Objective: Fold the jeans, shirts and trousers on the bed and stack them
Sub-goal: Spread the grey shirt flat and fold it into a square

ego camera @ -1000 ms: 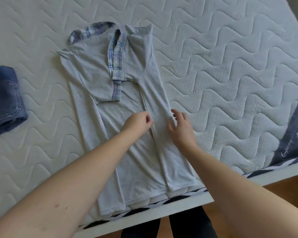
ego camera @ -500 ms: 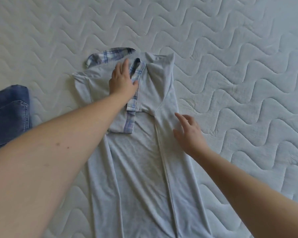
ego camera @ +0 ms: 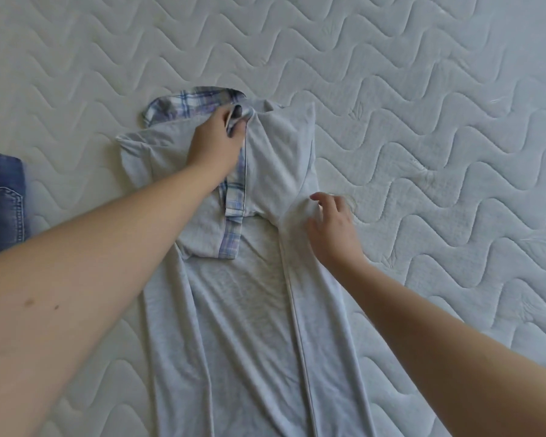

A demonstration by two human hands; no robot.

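Note:
A light grey shirt point(ego camera: 249, 316) with a blue plaid collar and plaid sleeve trim lies lengthwise on the bed, both sides folded inward. My left hand point(ego camera: 215, 140) is at the neck and pinches the fabric just under the collar. My right hand point(ego camera: 331, 228) rests with spread, relaxed fingers on the shirt's right folded edge, level with the folded sleeves. A folded pair of blue jeans point(ego camera: 2, 203) lies at the left edge of the view, partly cut off.
The white quilted mattress point(ego camera: 423, 121) stretches out on all sides of the shirt, with wide bare room to the right and beyond the collar.
My left hand moved from the shirt's middle up to the collar and now pinches the fabric there. My right hand slid up along the right fold. The view shifted further onto the bed.

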